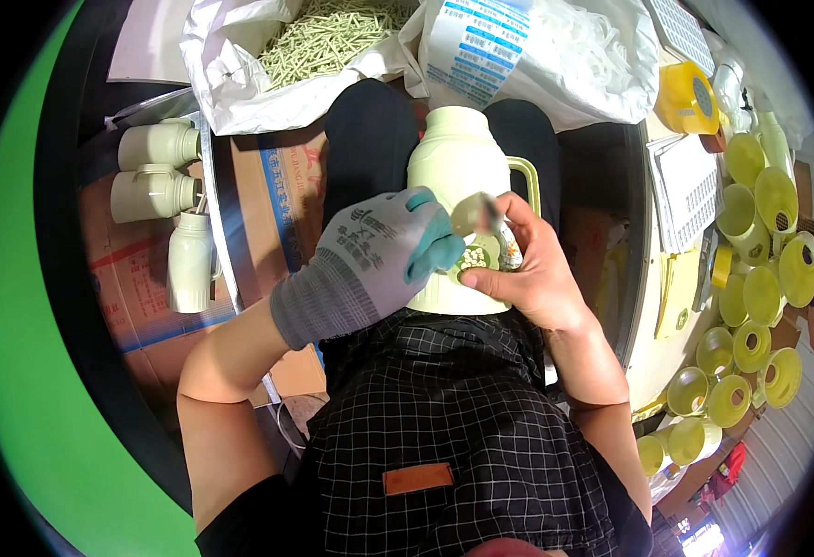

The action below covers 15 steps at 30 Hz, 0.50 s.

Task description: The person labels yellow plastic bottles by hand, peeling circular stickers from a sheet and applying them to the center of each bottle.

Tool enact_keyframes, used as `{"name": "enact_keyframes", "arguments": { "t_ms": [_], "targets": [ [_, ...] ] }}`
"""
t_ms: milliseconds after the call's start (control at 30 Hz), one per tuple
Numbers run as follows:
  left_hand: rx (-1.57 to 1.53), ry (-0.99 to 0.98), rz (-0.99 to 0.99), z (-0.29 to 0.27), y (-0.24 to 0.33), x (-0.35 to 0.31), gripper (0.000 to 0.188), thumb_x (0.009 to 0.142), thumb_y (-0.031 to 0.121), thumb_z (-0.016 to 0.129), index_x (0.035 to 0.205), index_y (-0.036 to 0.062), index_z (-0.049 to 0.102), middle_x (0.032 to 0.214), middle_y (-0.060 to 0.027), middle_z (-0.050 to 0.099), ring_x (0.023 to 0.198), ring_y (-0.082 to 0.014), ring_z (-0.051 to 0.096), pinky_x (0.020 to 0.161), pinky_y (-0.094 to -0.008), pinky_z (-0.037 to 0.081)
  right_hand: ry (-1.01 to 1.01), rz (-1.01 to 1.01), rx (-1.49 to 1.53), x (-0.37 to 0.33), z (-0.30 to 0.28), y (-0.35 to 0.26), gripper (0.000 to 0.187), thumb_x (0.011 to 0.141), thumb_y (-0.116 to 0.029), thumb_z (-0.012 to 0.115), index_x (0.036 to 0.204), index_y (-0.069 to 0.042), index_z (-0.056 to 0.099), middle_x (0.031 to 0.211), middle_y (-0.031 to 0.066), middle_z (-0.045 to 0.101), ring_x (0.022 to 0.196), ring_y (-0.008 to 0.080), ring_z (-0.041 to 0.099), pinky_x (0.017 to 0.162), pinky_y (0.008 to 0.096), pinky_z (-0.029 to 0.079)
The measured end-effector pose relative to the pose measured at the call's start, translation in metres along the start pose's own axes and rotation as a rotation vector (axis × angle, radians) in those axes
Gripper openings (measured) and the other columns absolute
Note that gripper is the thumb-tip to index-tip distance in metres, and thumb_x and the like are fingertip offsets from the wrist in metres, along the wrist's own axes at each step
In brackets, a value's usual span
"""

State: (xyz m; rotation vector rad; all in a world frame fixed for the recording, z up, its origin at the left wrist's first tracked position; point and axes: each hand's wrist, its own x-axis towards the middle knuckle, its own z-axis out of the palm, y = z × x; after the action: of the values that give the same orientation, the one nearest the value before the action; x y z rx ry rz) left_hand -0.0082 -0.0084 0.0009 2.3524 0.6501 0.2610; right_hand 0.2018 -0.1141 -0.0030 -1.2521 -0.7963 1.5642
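A pale yellow-green vacuum jug stands between my thighs, its handle on the right side. A round green patch with white flowers shows on its front. My left hand, in a grey glove with teal fingertips, is closed against the jug's left side; what its fingers hold, if anything, is hidden. My bare right hand grips a small curled piece of flower-printed film, with the thumb on the jug beside the patch. A blurred, pale part sticks up between the two hands.
Ahead, a white sack holds many thin green pieces, and another bag holds clear plastic parts. Several jugs lie at the left on cardboard. At the right are paper sheets, a yellow tape roll and several yellow-green shells.
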Motion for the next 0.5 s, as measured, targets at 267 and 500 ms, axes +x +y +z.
{"name": "enact_keyframes", "arguments": {
  "t_ms": [267,500],
  "targets": [
    [-1.052,0.159,-0.418,0.024,-0.003,-0.009,0.035,0.097,0.026,0.079,0.120,0.0021,0.071,0.091,-0.0019,0.070,0.074,-0.0067,0.063,0.066,-0.0251,0.051,0.176,-0.097,0.059,-0.001,0.004,0.007,0.051,0.081,0.008,0.086,0.119,-0.005,0.055,0.103,0.0013,0.067,0.095,0.0080,0.065,0.086,0.0266,0.055],
    [-1.143,0.500,-0.569,0.041,0.003,-0.014,0.021,0.094,0.014,0.080,0.108,0.0008,0.072,0.084,-0.0029,0.073,0.066,-0.0072,0.067,0.056,-0.0201,0.052,0.379,-0.246,-0.278,-0.010,0.012,0.006,0.043,0.084,0.003,0.087,0.112,-0.005,0.055,0.101,0.0040,0.066,0.081,0.0052,0.062,0.073,0.0227,0.054]
  ]
}}
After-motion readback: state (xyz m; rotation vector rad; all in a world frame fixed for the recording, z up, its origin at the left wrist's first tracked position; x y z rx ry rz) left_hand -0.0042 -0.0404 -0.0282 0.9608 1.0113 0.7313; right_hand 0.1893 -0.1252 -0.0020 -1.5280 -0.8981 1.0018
